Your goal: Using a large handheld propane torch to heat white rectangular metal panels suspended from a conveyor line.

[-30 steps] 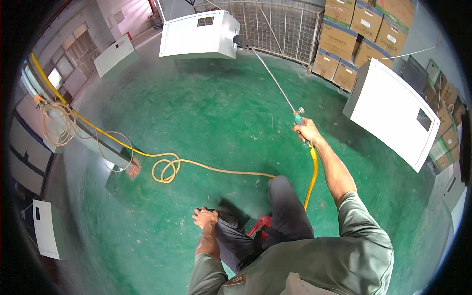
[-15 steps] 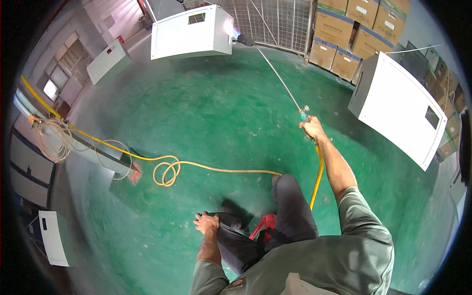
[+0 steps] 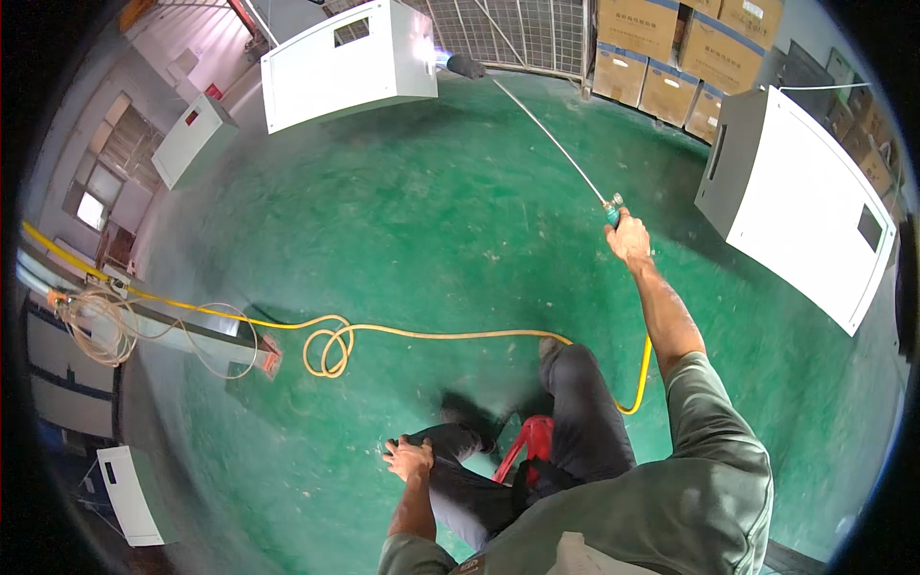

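The green floor (image 3: 431, 240) spreads widest. Above its right side is a white casing with a dark cut-out (image 3: 805, 216); toward its far edge, the far white casing (image 3: 326, 77) appears to hang clear of it. Stacked cartons (image 3: 618, 72) and a mesh fence (image 3: 532, 34) line that far edge. The yellow hose (image 3: 450, 335) comes in from the floor's left side, loops once and passes behind the right leg. The torch (image 3: 549, 141) reaches out above the floor, its long axis slanting forward and leftward from the right hand (image 3: 630, 238) to the far casing's right side wall; that casing thus lies ahead and left of the right fingers, which close around the handle. The left hand (image 3: 410, 458), farther from the torch, rests on the left knee, fingers loosely spread, nothing visible in them. The dark burner head (image 3: 467, 65) sits just beside the wall, a small bluish flame (image 3: 442, 59) between.
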{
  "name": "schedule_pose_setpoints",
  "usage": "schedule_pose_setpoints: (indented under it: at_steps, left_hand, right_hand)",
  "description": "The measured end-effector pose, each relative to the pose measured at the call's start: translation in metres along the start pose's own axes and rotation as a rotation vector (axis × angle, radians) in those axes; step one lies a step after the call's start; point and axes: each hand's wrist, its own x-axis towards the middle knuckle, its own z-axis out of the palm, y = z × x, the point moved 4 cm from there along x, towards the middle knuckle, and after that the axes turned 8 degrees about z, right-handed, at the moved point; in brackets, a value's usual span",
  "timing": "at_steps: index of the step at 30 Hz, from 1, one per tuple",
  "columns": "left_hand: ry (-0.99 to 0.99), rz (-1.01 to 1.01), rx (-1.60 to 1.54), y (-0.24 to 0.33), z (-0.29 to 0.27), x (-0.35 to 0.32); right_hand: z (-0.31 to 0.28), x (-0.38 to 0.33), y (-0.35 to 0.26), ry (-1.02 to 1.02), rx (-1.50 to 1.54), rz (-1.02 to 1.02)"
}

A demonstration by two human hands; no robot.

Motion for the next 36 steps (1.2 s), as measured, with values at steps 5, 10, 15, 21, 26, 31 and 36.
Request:
schedule_pose_setpoints:
  at_steps: [5, 10, 15, 21, 26, 31, 36]
  left_hand:
    - [-0.002, -0.011, -0.008, -0.004, 0.007, 0.003]
    - [-0.01, -0.005, -0.01, 0.003, 0.002, 0.002]
    - [0.009, -0.007, 0.002, 0.005, 0.002, 0.004]
    - [0.023, -0.01, -0.011, 0.005, 0.002, 0.006]
    - [0.046, 0.044, -0.047, 0.001, 0.007, 0.009]
    - [0.051, 0.054, -0.057, 0.012, 0.005, 0.01]
    - [0.088, 0.138, -0.086, 0.011, 0.007, 0.015]
  right_hand:
    - [0.007, 0.015, 0.015, 0.002, -0.058, 0.01]
    - [0.006, 0.033, 0.021, -0.046, -0.027, 0.055]
    - [0.005, 0.057, 0.026, -0.045, -0.011, 0.068]
    - [0.011, 0.08, 0.044, -0.045, 0.034, 0.123]
    - [0.024, 0.11, 0.062, -0.058, 0.024, 0.133]
    - [0.052, 0.138, 0.073, -0.086, 0.029, 0.159]
    - [0.094, 0.171, 0.075, -0.142, 0.059, 0.134]
